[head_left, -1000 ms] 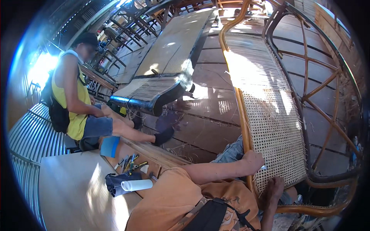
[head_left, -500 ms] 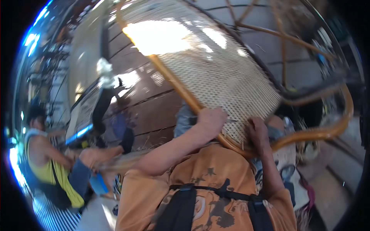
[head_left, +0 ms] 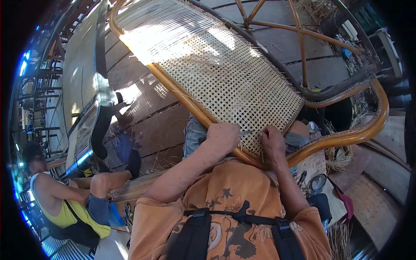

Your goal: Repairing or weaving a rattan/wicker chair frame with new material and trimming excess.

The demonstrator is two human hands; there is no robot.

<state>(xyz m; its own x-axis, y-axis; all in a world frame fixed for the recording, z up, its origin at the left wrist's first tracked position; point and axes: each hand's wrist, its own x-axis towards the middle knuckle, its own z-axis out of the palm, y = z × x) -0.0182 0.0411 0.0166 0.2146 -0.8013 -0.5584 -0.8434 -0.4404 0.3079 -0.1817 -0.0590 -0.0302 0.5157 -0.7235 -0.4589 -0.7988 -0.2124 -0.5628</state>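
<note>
Head view: a large cream open-weave cane panel (head_left: pixel 229 80) is being held within a bent frame, with a glossy amber-brown rail (head_left: pixel 182 93) along its left side and a dark brown rail (head_left: pixel 271 54) along its right. The panel's near end is being kept close in front of an orange printed T-shirt (head_left: pixel 234 173), and its long axis is being carried away from the hands, upward and leftward, toward a far part where only parallel strands are being shown.

The amber-brown rail is being crossed by the left hand (head_left: pixel 223 132), whose fingers are being kept closed around what seems to be a thin grey blade-like tool (head_left: pixel 246 133). Its free end is being pointed rightward, across the weave, toward the right hand (head_left: pixel 272 141). That hand is being held at the panel's near end, with only a narrow patch of lattice being left between the two. Its fingers are being curled inward against the cane; whether a strand is being pinched cannot be told. The tool's tip is thus being placed nearer to the right fingers than to the panel's far end.

At the left, a co-worker in a yellow sleeveless top (head_left: pixel 60 208) is being seen seated.
</note>
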